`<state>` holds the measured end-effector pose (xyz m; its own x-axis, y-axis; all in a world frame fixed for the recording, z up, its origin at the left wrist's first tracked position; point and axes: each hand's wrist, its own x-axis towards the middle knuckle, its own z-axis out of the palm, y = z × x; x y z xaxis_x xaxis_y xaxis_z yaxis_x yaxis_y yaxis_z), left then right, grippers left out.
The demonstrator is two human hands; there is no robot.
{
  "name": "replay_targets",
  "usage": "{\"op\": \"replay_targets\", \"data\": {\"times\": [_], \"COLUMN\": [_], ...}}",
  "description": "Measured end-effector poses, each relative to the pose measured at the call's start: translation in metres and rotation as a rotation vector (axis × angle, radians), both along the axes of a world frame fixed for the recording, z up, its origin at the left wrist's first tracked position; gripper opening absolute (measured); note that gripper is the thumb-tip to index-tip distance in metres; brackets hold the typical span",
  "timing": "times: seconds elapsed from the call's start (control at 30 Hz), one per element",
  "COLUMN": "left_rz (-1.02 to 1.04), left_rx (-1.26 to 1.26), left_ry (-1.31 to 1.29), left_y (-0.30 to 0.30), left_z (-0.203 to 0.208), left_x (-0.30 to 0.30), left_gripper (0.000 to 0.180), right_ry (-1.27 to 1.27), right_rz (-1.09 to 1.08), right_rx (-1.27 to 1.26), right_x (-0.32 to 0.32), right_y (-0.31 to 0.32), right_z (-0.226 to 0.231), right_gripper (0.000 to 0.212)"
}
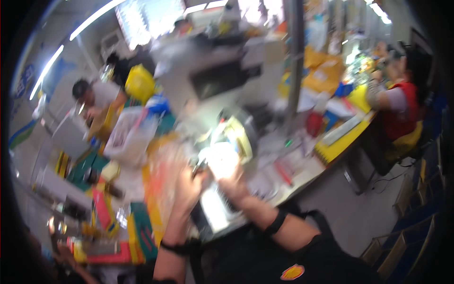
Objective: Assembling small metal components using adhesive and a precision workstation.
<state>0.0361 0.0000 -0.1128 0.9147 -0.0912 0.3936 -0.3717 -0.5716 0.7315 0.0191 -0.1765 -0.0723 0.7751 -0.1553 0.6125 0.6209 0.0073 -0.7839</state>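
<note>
- The whole head view is smeared by motion blur, so fine detail is lost.
- The left hand (189, 182) is raised over the bench (302, 177), fingers curled around a small dark tool (198, 166) whose tip pokes up beside the bright white object (222, 158).
- The right hand (231, 182) sits just right of the left hand, pressed up under that bright white object; whether it grips it or only touches it cannot be told.
- The white object is overexposed; its kind is unclear.
- Both forearms wear dark wristbands.
- Left of the white object lie a clear plastic bin (127, 135) and a yellow rounded thing (139, 84).
- Right of it, well apart, a person in a red vest (402, 111) sits at a yellow-edged bench.
- Another person (92, 97) bends over, far left of the white object.
</note>
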Motion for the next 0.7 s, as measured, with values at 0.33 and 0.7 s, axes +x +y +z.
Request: {"op": "replay_targets", "data": {"times": [0.33,0.7], "left_rz": [0.097,-0.263], "left_rx": [0.053,0.098], "left_ry": [0.318,0.436], "left_y": [-0.017,-0.094], "left_z": [0.072,0.094], "left_x": [-0.078,-0.081], "left_gripper": [0.019,0.014], "right_ry": [0.231,0.026], "right_rz": [0.088,-0.633], "right_rx": [-0.082,-0.132], "right_x": [-0.062,0.051], "right_y": [-0.125,-0.233], "right_z": [0.049,0.084], "right_gripper": [0.016,0.017]}}
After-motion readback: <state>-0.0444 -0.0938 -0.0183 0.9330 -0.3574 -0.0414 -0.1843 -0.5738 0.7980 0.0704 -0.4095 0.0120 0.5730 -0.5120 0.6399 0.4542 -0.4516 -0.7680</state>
